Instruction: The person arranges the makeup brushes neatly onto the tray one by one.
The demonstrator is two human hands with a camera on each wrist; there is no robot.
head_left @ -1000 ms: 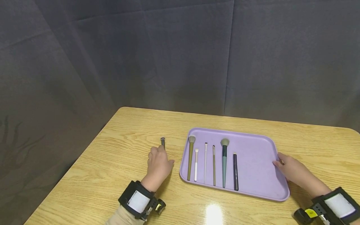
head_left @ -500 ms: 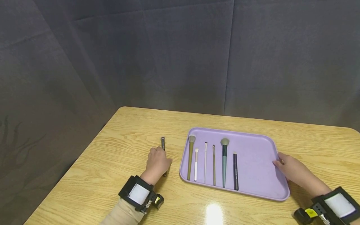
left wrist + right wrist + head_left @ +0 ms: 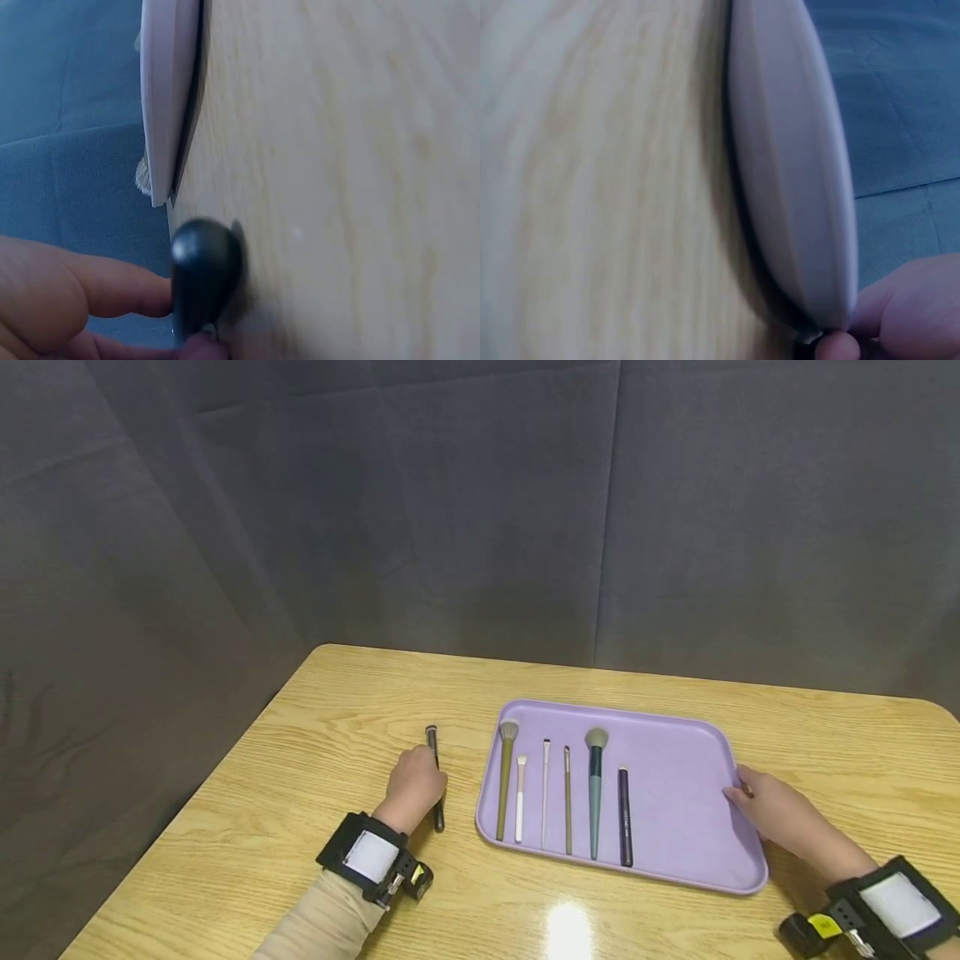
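Observation:
My left hand [image 3: 415, 783] pinches a dark makeup brush [image 3: 438, 820] on the wooden table, left of the tray. The brush lies nearly straight away from me, its middle partly covered by the fingers. In the left wrist view, thumb and fingers sit around the rounded dark handle [image 3: 202, 262]. My right hand [image 3: 780, 814] grips the right rim of a lilac tray [image 3: 675, 785], thumb on top and other fingers mostly hidden. The tray's side wall [image 3: 802, 172] fills the middle of the right wrist view, with fingertips at its lower end.
Several makeup brushes lie side by side in the tray, from an olive-handled brush [image 3: 505, 785] at the left to a black-handled brush [image 3: 626, 818]. Among them is a fluffy green-handled brush [image 3: 596, 793]. A dark curtain [image 3: 450, 527] hangs behind the table [image 3: 375, 693].
My left hand has moved slightly left and its thumb has drawn in, showing more of the dark brush's near end. The right hand stays at the tray's rim.

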